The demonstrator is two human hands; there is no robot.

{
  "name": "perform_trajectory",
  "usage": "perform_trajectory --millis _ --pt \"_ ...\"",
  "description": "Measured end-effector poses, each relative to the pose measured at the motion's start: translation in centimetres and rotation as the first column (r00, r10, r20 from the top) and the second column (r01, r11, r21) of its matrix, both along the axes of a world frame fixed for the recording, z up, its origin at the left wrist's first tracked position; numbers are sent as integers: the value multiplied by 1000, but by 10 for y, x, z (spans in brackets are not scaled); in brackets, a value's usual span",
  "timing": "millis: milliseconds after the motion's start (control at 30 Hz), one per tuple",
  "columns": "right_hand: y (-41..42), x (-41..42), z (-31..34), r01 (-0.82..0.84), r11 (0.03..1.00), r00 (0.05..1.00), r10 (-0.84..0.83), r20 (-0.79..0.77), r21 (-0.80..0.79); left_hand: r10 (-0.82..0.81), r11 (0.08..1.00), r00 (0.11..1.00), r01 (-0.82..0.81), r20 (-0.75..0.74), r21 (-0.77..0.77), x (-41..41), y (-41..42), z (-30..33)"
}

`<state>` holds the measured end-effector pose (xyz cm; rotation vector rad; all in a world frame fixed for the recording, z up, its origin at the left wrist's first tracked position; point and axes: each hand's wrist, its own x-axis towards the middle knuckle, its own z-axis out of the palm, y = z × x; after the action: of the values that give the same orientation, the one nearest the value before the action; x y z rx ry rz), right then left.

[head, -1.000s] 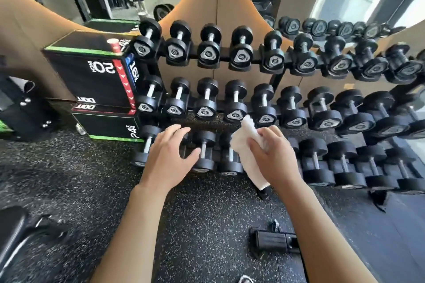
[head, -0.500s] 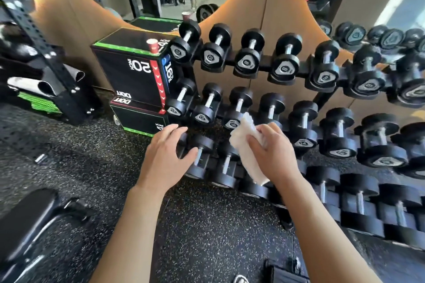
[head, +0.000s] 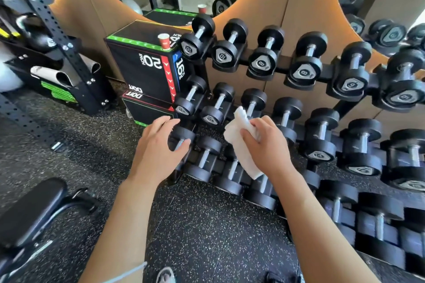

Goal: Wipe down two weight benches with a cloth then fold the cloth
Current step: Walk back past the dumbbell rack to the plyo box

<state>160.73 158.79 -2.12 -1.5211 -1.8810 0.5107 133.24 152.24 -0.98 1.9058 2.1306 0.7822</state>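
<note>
My right hand grips a white cloth, which hangs down in front of the lower rows of dumbbells. Beside it, my left hand is held out with its fingers apart and holds nothing; it hovers over the leftmost bottom dumbbell. The black padded end of a weight bench shows at the lower left, about an arm's length from both hands.
A three-tier dumbbell rack fills the middle and right. Stacked black plyo boxes with a red paper cup stand to its left. A black perforated rack upright rises at far left. Speckled rubber floor lies below.
The view has swung left and moved closer, bringing the bench into the lower left. Both hands keep the same pose, the right one still holding the cloth.
</note>
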Motion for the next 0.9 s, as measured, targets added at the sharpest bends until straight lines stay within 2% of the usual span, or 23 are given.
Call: perform_trajectory --millis 233,667,900 --pt "31 -60 0 9 1000 1000 -10 25 23 -34 999 999 33 23 31 -60 37 -5" --pt "90 -261 5 44 998 997 -47 61 45 -42 999 999 42 25 27 -267 99 0" --pt "125 -331 16 -17 998 995 12 99 53 -25 998 998 22 64 52 -328 123 3"
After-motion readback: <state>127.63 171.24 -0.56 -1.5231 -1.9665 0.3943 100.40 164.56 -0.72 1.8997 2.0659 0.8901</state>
